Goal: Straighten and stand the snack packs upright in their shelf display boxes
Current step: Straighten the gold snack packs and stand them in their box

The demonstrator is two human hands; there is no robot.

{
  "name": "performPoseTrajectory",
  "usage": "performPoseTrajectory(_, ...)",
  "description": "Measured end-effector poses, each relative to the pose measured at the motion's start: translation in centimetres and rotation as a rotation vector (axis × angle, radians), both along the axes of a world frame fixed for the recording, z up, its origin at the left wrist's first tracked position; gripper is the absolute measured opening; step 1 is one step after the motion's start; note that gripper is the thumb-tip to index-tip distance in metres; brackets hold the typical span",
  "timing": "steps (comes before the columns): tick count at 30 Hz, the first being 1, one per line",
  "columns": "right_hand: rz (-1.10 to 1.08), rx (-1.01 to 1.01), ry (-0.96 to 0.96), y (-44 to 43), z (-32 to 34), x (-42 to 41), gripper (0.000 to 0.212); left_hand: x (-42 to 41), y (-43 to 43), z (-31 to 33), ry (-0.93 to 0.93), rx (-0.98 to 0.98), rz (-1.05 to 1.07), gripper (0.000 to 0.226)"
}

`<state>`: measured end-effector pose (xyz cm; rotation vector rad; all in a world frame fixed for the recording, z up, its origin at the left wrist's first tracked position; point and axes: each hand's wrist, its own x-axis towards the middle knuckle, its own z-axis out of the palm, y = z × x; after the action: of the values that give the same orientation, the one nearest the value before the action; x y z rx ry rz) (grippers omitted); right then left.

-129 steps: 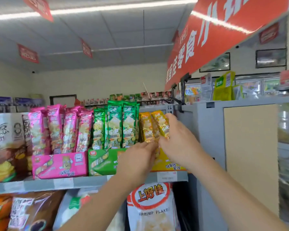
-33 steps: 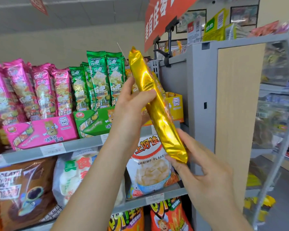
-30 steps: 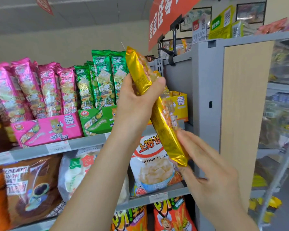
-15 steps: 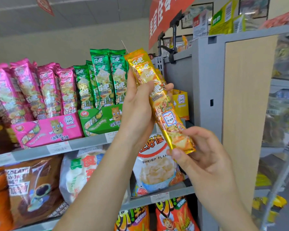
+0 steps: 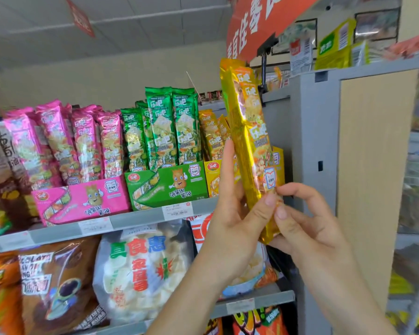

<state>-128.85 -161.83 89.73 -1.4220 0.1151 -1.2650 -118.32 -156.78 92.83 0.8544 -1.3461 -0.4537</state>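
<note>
Yellow pack rotated upright; fingers of left hand, right hand pinching it; three display boxes.

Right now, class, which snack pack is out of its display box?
The yellow pack held up by the left hand and right hand; the pink packs, green packs and other yellow packs stand in their boxes.

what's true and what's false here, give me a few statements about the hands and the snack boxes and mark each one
1. The green box sits between the pink box and the yellow box. True.
2. The green box is empty. False: green packs stand in it.
3. The left hand and right hand both hold the yellow pack. True.
4. The yellow pack lies flat in the yellow box. False: it is held upright in front of it.
</note>
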Motion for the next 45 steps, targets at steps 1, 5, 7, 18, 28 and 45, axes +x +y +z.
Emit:
performPoseTrajectory(1,-0.085,-0.066,0.098,-0.2,0.1,-0.3,0.035,0.2,0.0,-0.1,-0.007,0.012,0.033,0.079)
performPoseTrajectory(5,-0.505,-0.295,0.252,-1.6,2.5,-1.0,0.029,1.2,0.2,-0.7,-0.088,0.038,0.169,0.067)
performPoseTrajectory(7,-0.305,-0.207,0.176,-2.4,4.4,-0.8,0.048,1.6,0.5,-1.0,-0.194,0.049,0.141,0.061)
performPoseTrajectory(18,-0.572,-0.3,-0.013,-2.3,10.0,2.2,0.091,2.9,1.9,-1.8,-0.153,0.127,0.016,0.04)
performPoseTrajectory(28,-0.223,-0.325,0.275,-0.9,8.9,2.0,0.071,3.6,1.9,-1.6,-0.137,0.112,0.02,0.04)
performPoseTrajectory(45,-0.692,-0.546,0.227,-7.0,8.1,-0.6,0.057,5.2,-7.1,8.8,-0.419,-0.004,0.514,0.031)
